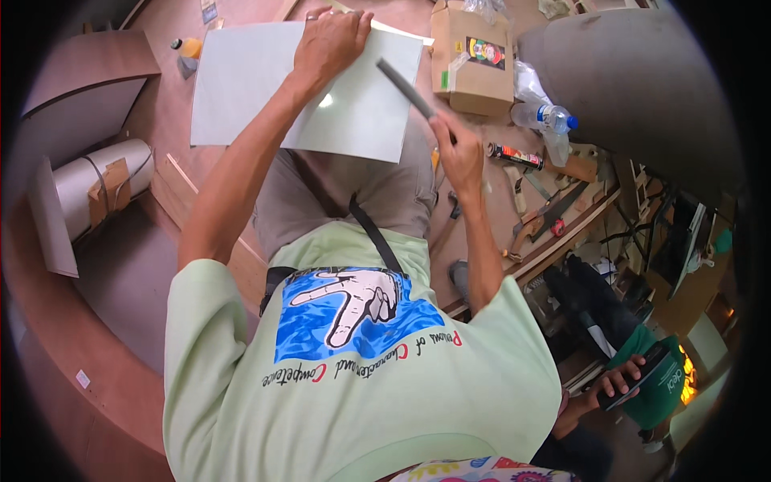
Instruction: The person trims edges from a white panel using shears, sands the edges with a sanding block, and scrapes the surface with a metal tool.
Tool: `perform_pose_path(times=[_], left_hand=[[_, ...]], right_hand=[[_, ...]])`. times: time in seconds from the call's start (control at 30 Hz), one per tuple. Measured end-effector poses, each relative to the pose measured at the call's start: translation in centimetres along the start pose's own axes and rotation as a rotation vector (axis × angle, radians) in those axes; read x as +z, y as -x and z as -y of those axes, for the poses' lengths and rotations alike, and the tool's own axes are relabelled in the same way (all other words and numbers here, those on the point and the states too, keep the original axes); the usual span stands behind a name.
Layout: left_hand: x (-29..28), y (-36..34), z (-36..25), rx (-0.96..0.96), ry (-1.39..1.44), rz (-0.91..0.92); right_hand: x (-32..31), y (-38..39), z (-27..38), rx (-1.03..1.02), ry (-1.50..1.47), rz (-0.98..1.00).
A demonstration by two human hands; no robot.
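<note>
**A:** Where is the sheet?
**B:** The pale sheet (265, 88) lies flat on the brown plywood floor (161, 120), in front of the person's knees. The left hand (329, 40) presses down on its far edge, fingers curled over the rim. The right hand (459, 153) is closed around the handle of a flat grey file (405, 87), whose blade slants over the sheet's right edge.

**A:** How should the stroke go?
**B:** I'd judge it best to keep the left hand's weight on so the sheet can't skate, and to run the file along the edge at an even angle.

**A:** What crowds it?
**B:** A cardboard box (472, 60) sits just beside the right corner, a plastic bottle (544, 117) near it, and a handsaw (546, 218), possibly with other tools, further right. A rolled sheet (100, 189) lies well apart on the left. Another person holding a phone (638, 377) sits lower right.
</note>
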State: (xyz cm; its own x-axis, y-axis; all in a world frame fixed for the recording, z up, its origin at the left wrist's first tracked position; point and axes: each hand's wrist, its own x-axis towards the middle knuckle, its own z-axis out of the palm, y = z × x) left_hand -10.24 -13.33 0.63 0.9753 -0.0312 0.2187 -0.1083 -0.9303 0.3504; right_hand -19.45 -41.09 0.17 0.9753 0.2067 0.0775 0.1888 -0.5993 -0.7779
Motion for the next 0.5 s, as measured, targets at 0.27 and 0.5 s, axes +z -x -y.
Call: perform_pose_path(times=[0.27, 0.5], left_hand=[[1.0, 0.0, 0.2, 0.072, -0.009, -0.112], [0.5, 0.1, 0.0, 0.050, -0.027, -0.122]], right_hand=[[0.9, -6.5, 0.7, 0.050, 0.066, 0.035], [-0.2, 3.4, 0.0, 0.052, 0.007, 0.011]])
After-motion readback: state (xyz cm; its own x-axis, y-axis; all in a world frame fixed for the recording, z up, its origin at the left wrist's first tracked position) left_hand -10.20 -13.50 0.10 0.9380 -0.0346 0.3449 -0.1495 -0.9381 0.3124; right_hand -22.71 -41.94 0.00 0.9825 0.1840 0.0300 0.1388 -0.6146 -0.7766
